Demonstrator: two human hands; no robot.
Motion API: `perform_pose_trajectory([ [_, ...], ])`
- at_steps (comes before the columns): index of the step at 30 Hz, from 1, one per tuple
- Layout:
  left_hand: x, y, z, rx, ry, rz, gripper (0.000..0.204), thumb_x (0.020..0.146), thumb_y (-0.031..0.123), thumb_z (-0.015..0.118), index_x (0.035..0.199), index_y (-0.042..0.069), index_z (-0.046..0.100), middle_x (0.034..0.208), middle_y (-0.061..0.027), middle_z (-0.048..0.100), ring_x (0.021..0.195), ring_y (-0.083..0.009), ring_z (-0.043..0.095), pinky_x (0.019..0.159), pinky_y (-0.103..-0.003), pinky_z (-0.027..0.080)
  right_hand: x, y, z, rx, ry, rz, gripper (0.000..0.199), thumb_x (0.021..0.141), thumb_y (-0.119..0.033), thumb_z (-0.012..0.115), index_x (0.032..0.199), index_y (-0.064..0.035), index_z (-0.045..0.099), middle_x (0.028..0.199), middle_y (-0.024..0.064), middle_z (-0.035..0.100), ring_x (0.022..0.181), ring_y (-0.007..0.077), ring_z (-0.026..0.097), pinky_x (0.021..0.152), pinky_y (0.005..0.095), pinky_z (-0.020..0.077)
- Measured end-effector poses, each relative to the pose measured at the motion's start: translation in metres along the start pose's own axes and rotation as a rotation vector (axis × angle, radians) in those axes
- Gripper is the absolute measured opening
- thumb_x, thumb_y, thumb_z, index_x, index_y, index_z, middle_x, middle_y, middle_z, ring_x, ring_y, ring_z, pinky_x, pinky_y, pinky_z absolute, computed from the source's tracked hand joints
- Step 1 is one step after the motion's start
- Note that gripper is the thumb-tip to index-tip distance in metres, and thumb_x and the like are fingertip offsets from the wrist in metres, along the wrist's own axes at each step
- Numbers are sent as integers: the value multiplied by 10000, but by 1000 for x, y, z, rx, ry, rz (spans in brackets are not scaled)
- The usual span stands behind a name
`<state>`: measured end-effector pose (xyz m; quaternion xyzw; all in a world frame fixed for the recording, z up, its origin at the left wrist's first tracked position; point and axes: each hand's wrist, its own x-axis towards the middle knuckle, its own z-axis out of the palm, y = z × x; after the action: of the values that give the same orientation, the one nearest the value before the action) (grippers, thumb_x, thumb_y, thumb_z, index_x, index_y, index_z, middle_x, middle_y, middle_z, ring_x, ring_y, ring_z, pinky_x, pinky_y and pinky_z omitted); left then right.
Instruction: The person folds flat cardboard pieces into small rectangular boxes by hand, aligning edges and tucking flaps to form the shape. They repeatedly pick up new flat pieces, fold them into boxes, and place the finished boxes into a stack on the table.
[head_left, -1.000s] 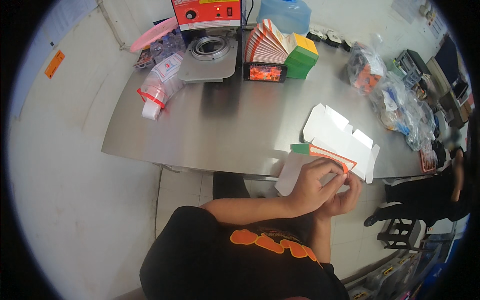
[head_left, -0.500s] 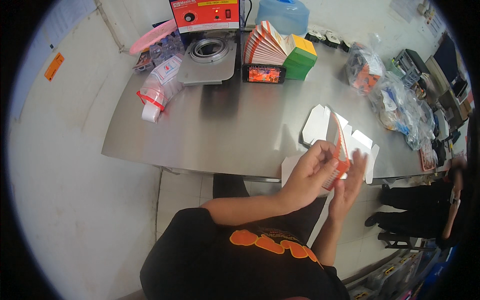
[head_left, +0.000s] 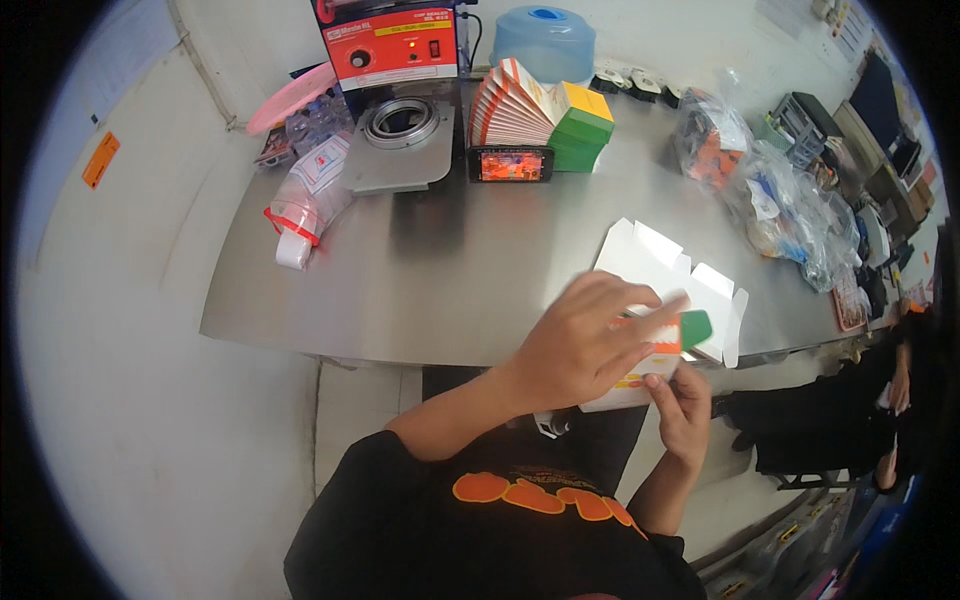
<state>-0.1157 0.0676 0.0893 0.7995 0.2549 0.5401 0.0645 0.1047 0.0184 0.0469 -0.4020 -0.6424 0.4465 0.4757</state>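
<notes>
A small carton [head_left: 629, 392] in white and orange, with a green flap sticking out to the right, is held near the front edge of the steel table. My right hand [head_left: 684, 410] grips its lower right side between thumb and fingers. Across its top lies my left hand [head_left: 590, 335], fingers stretched out and apart, slightly blurred and touching the upper part. These fingers hide part of the carton. Just beyond my hands, flat white carton blanks [head_left: 640, 252] lie on the table, partly covered by my left hand.
On the steel table [head_left: 420, 290] stand a red sealing machine [head_left: 390, 55], a phone [head_left: 510, 164], a fan of folded cartons [head_left: 513, 105] with a green stack [head_left: 580, 130], and a bagged roll [head_left: 310, 190]. Plastic bags [head_left: 785, 215] lie at right. Another person [head_left: 830, 400] is beyond the right edge.
My left hand has let go of the orange toothed edge and lies over the carton's top. My right hand, open before, has closed on the carton's side. The green flap now shows.
</notes>
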Motion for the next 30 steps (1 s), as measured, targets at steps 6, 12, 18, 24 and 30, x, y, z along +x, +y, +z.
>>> perform_pose_trajectory([
  [6, -13, -1, 16, 80, -109, -126, 273, 872, 140, 679, 1131, 59, 648, 943, -104, 529, 796, -273, 587, 702, -415, 472, 4, -17, 35, 141, 371, 24, 259, 963, 12, 586, 1218, 60, 594, 1087, 82, 631, 1025, 141, 591, 860, 296, 501],
  [12, -10, 11, 3, -28, -162, -49, 132, 861, 166, 666, 873, 56, 594, 849, -90, 488, 711, -259, 529, 633, -389, 423, -6, -26, 18, 26, 381, -187, 87, 936, 23, 602, 995, -24, 559, 1119, 130, 653, 1046, 126, 574, 865, 251, 451],
  [18, 1, 16, 2, -64, -165, 55, 149, 761, 183, 642, 782, 56, 565, 783, -93, 465, 677, -260, 498, 623, -380, 400, -9, -47, 24, 157, 195, -15, 119, 924, -8, 639, 1004, -20, 553, 1044, 156, 700, 982, 161, 630, 871, 290, 474],
  [24, 3, 18, 3, -48, -169, 72, 125, 696, 157, 593, 717, 56, 522, 767, -99, 460, 703, -281, 487, 704, -412, 396, -16, -41, 27, 59, 262, -94, 137, 917, -14, 651, 992, -22, 537, 994, 168, 718, 919, 188, 660, 863, 317, 494],
  [30, 0, 12, 16, -89, -50, 16, 142, 737, 152, 557, 813, 43, 608, 794, -114, 484, 722, -308, 496, 738, -437, 384, 2, -25, 39, -509, 472, -602, 140, 871, 28, 625, 979, -21, 550, 968, 167, 720, 820, 269, 662, 778, 347, 500],
])
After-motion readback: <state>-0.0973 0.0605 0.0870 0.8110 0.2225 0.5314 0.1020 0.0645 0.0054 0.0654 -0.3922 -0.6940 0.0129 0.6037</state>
